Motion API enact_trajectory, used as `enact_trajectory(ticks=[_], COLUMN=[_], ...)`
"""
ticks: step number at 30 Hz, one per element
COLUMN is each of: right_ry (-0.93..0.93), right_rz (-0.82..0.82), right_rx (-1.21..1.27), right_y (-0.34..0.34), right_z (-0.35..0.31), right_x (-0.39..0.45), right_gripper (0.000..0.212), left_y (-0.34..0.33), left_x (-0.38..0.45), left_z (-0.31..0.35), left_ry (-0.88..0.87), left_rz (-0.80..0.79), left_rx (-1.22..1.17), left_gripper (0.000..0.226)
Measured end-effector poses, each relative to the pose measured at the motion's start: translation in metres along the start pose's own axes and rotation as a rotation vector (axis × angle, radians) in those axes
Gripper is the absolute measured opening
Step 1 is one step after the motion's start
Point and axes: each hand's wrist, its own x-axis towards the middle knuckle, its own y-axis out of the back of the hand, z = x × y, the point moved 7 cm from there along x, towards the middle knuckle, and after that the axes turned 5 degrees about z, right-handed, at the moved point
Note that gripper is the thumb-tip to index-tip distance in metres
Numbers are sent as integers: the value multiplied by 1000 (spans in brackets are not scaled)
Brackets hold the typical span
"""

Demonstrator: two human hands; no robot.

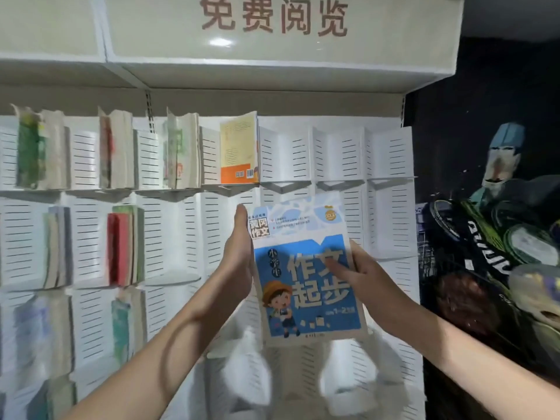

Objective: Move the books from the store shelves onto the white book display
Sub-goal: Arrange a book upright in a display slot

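"免费阅览" on header sign (274, 16); "作文起步", perhaps "1–2", on blue book (306, 277)

Book (306, 268): blue cover, white characters, pale blue-white patterned top band, cartoon child in orange hat.
Display rack (391, 165): white, dark slot pattern.
Shelved book (239, 150): yellow back cover, orange bottom strip.
Header sign (274, 16): cream panel, brownish-red characters.
Mid-row book (116, 248): red.
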Motion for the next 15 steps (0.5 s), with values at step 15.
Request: enact_trajectory(ticks=[15], right_ry=[176], right_rz=[151], right_rx=[140], right_y=[26], right_z=[-56], right_x=[249], right_gripper=[22], left_y=[-107], left_x=[208], left_z=[85], left_ry=[-373], left_rz=[-114], left_rx=[213], left_gripper=[45])
